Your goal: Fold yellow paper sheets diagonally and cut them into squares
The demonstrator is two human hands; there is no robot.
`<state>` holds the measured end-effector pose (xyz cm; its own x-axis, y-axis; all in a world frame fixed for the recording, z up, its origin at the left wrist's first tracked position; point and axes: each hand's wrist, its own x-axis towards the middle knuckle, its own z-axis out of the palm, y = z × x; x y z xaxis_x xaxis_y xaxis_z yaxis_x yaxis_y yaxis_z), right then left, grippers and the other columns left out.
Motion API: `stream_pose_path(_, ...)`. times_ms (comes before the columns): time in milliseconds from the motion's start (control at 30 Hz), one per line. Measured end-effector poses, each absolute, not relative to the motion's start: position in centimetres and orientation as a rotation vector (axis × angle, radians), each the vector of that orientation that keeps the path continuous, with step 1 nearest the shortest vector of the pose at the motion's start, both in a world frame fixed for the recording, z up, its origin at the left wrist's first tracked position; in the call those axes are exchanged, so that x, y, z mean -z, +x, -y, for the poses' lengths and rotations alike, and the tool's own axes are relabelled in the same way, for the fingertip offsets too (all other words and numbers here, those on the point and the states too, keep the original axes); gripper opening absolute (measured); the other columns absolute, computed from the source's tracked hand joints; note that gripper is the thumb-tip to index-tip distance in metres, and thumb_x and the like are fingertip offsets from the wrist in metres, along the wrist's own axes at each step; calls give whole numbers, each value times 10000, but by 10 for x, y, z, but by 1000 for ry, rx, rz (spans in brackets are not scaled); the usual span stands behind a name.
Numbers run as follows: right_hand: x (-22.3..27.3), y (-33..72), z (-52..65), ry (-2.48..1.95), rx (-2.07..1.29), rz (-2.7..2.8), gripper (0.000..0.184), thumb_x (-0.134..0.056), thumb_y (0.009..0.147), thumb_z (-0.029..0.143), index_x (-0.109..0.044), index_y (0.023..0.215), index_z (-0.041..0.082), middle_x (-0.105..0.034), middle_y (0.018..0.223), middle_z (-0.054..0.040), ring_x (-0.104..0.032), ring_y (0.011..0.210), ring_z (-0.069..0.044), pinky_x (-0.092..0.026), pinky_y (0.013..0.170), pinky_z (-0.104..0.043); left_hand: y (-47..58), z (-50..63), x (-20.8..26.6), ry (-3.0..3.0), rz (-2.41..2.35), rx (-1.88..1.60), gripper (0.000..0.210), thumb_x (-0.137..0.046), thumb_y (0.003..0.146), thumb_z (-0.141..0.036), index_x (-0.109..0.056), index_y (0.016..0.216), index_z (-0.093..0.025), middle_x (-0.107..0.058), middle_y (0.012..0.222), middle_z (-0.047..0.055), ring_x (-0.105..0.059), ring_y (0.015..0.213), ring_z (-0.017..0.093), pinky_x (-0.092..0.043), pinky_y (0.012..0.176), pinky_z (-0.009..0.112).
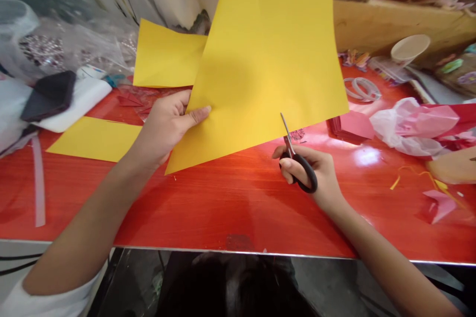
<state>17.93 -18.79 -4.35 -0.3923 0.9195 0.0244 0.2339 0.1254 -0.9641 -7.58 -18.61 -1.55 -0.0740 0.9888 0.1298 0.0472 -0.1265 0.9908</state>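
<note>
My left hand (173,121) grips a large sheet of yellow paper (267,54) by its left edge, thumb on the face and fingers behind. The sheet is held up off the table, its upper end running past the top of the view. In my right hand (316,171) is a pair of scissors (307,172) with black handles, its blades pointing up at the paper's lower edge. One blade shows in front of the sheet; whether the other lies behind it I cannot tell. Two smaller yellow pieces, an upper one (167,59) and a lower one (96,139), lie left of my left hand.
The red table (223,203) ends at a front edge near me. A dark phone (50,94) and plastic bags (82,34) sit at left. On the right are red paper squares (351,127), pink-and-white tissue (412,126), a clear tape ring (362,90) and a paper cup (409,49). Another person's hand (455,166) reaches in.
</note>
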Motion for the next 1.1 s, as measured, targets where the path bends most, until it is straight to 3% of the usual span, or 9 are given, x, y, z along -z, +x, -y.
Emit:
stream_pose_path(733, 43, 179, 187, -1129, -1274, 1756, 281, -613, 792, 490, -598, 690, 229, -447, 483, 29, -402, 467, -107, -323, 462, -280, -75, 187, 19, 1262, -1226, -1283, 279, -671, 786, -200, -640, 1055, -134, -722, 969, 33, -691, 846, 208, -586, 680, 298)
stream_pose_path(1100, 44, 179, 187, -1146, -1263, 1744, 284, -612, 789, 497, -620, 711, 224, -456, 473, 29, -417, 449, -108, -336, 446, -276, -76, 186, 22, 1315, -1207, -1253, 319, -661, 807, -245, -616, 1104, -137, -704, 1032, 54, -679, 904, 228, -577, 742, 332)
